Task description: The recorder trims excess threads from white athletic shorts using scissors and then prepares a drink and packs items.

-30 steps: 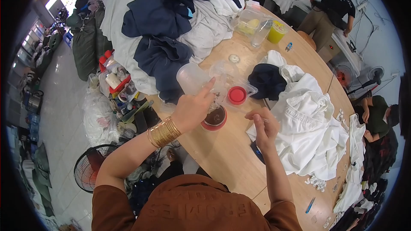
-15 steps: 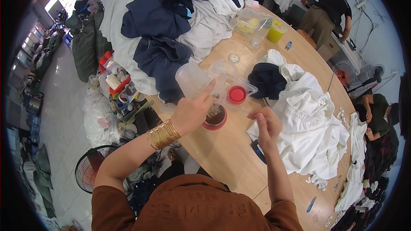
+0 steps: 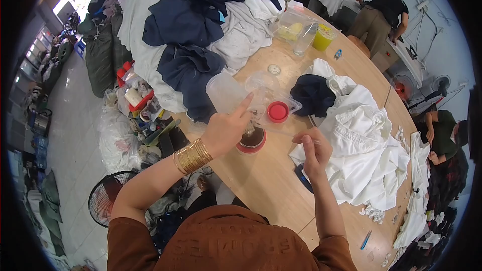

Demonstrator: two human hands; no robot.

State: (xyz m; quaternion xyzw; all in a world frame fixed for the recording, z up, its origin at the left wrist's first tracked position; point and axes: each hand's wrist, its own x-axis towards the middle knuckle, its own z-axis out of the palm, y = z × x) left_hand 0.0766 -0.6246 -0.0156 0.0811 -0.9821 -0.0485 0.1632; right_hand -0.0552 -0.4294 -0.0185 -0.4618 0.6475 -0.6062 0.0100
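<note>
My left hand (image 3: 228, 130) grips a frosted clear plastic cup (image 3: 221, 93), tilted with its mouth low and to the right. Under the mouth stands a red-rimmed container (image 3: 252, 146) with something dark brown inside. Pale, glassy bits show between cup and container, too small to name. My right hand (image 3: 312, 150) pinches the end of a thin clear plastic stick (image 3: 282, 131) that reaches left toward the cup's mouth; its far end is hard to make out. A red round lid (image 3: 277, 112) lies just beyond, beside a crumpled clear plastic bag (image 3: 263, 81).
Navy cloth (image 3: 183, 20) and white garments (image 3: 361, 145) lie heaped on the wooden table (image 3: 261, 180). Farther back are a yellow-green cup (image 3: 324, 37) and small snips (image 3: 338, 54). A blue cutter (image 3: 366, 240) lies near right. A fan (image 3: 113, 195) stands at left; two people work at right.
The pale bits under the cup's mouth have shifted slightly, and the stick in my right hand has tilted a little. Both hands stay almost in place.
</note>
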